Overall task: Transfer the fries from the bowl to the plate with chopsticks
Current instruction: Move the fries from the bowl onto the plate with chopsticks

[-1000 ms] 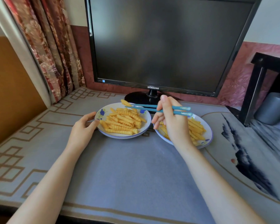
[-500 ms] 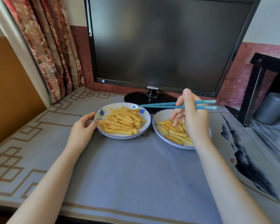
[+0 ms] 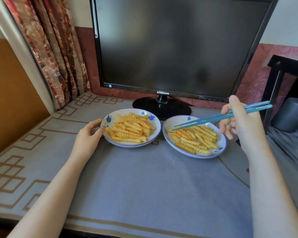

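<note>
pointing left, chopsticks (image 3: 205,121) over plate (image 3: 169,121)

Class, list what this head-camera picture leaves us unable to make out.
- Monitor: top cut off by the upper edge, head view.
- Chopsticks tips: touching the fries beneath or hovering, one view cannot tell.
- Right hand: fingers' grip underneath hidden by the hand itself.
- Grey container: partly behind the black table leg.

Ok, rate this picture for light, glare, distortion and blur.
Head view: soft, even daylight, with only faint shadows under the bowl and plate. The dark monitor screen shows a dull sheen but no hard glare. The wide-angle lens bows the monitor's edges. The chopsticks look sharp, with no motion blur.
</note>
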### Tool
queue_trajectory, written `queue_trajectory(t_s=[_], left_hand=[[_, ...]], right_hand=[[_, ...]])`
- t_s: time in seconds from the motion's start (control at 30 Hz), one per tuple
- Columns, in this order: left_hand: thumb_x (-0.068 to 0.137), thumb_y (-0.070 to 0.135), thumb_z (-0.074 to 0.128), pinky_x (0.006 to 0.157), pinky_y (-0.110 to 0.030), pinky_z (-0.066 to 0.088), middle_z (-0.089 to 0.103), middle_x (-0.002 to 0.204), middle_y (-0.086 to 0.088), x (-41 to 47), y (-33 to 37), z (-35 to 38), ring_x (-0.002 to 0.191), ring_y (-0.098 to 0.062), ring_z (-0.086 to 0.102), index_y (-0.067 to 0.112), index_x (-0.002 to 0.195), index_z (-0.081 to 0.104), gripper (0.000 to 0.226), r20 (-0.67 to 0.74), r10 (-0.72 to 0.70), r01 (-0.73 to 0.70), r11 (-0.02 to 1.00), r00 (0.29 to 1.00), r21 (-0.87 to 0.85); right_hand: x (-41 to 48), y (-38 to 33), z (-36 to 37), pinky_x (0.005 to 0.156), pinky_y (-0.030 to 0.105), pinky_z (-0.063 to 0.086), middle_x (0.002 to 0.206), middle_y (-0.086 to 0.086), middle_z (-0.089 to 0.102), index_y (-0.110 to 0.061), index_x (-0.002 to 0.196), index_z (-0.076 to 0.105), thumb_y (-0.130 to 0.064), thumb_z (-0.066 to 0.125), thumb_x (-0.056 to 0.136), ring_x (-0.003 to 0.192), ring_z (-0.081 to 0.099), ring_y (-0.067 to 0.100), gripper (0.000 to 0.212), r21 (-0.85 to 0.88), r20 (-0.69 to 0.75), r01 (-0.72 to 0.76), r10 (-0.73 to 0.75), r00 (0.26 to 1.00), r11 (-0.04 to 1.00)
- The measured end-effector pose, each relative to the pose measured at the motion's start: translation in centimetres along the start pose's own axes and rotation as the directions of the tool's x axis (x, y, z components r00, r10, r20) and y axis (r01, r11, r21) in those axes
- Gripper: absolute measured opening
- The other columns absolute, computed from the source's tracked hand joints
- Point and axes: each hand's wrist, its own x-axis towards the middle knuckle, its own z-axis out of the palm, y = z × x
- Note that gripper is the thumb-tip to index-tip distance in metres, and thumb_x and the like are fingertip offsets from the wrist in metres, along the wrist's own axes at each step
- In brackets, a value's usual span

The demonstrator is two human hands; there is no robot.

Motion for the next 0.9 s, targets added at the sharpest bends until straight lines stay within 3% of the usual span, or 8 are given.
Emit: queue_trajectory(t_s=[0.2, 0.57, 0.77, 0.9], left_hand=[[0.094, 0.019, 0.055, 0.085, -0.026, 0.041, 0.063, 0.112, 0.004, 0.0, 0.0, 0.0, 0.097, -0.016, 0.063, 0.020, 0.126, 0.059, 0.033, 0.003, 0.002, -0.002, 1.000, 1.000, 0.005], [0.094, 0.020, 0.055, 0.088, -0.028, 0.043, 0.063, 0.118, 0.003, 0.2, -0.3, -0.1, 0.102, -0.019, 0.063, 0.020, 0.127, 0.058, 0.034, 0.004, 0.001, -0.001, 1.000, 1.000, 0.017], [0.094, 0.019, 0.055, 0.087, -0.028, 0.043, 0.062, 0.114, 0.004, 0.1, -0.2, 0.0, 0.096, -0.017, 0.063, 0.020, 0.127, 0.058, 0.033, 0.004, 0.000, 0.000, 1.000, 1.000, 0.006], [0.093, 0.019, 0.056, 0.096, -0.036, 0.047, 0.064, 0.113, 0.004, 0.2, -0.3, -0.1, 0.100, -0.019, 0.064, 0.022, 0.124, 0.059, 0.031, 0.008, -0.011, 0.011, 1.000, 1.000, -0.006]], right_hand=[[0.0, 0.1, 0.1, 0.031, 0.014, 0.024, 0.036, 0.010, 0.049, -0.007, 0.070, 0.049, -0.032, 0.041, 0.101, 0.022, 0.030, 0.015, 0.041, -0.054, 0.012, 0.016, -0.015, 1.000, 0.998], [-0.2, 0.7, 1.8, 0.034, 0.021, 0.030, 0.038, 0.008, 0.051, -0.010, 0.065, 0.047, -0.039, 0.041, 0.101, 0.026, 0.039, 0.020, 0.047, -0.020, -0.105, 0.088, -0.090, 0.990, 0.996], [0.1, 1.4, 2.1, 0.034, 0.022, 0.030, 0.041, 0.013, 0.053, -0.010, 0.067, 0.050, -0.037, 0.042, 0.101, 0.027, 0.039, 0.024, 0.044, -0.031, -0.014, 0.097, -0.098, 0.995, 0.995], [0.1, 1.1, 1.5, 0.035, 0.021, 0.030, 0.041, 0.012, 0.052, -0.009, 0.068, 0.050, -0.034, 0.043, 0.101, 0.030, 0.039, 0.025, 0.041, -0.021, -0.009, 0.089, -0.090, 0.996, 0.996]])
